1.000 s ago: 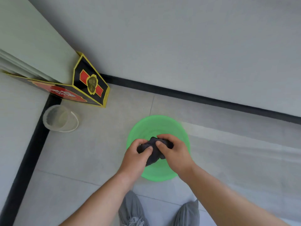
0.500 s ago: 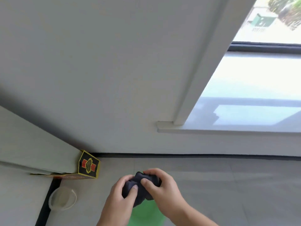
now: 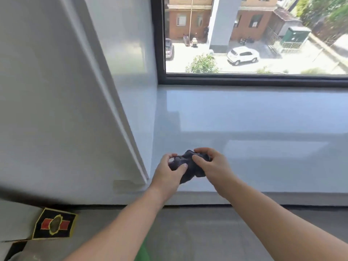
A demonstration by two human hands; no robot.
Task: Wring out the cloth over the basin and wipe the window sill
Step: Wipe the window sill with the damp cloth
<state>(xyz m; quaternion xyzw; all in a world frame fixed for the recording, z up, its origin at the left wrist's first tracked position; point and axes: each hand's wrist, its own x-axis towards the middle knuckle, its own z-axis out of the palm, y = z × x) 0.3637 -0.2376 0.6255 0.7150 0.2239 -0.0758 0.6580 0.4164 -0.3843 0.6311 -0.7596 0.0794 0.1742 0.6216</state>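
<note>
A dark, bunched-up cloth (image 3: 188, 167) is gripped between both hands above the near left part of the white window sill (image 3: 254, 129). My left hand (image 3: 167, 173) holds its left end, thumb on top. My right hand (image 3: 211, 165) holds its right end with fingers curled over it. Whether the cloth touches the sill I cannot tell. Only a sliver of the green basin (image 3: 142, 250) shows on the floor at the bottom edge, behind my left forearm.
A black window frame (image 3: 244, 79) runs along the back of the sill, with a white side wall (image 3: 131, 91) on the left. A black, red and yellow box (image 3: 54, 224) stands on the grey floor at lower left.
My view has swung up from the basin on the floor to the window sill. Both hands have risen with the cloth from over the basin to over the sill's near left part.
</note>
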